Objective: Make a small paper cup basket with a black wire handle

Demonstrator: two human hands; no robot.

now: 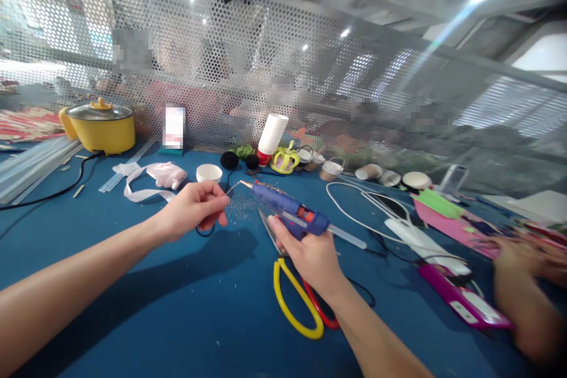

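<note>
The left hand (pixel 200 207) pinches one thin strand (pixel 234 188) in its fingers (pixel 220 203), near the nozzle (pixel 247 185) of one blue glue gun (pixel 287 209), which the right hand (pixel 313 260) grips above the table (pixel 186 313). Beneath it lies one pair of scissors (pixel 277 268); one white bowl (pixel 209 173) stands beyond the left hand.

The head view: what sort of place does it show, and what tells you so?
Probably a shared craft workshop: the right hand holds a blue plastic glue gun, yellow-and-red-handled metal scissors lie below it, and another person's hand shows at far right.
</note>
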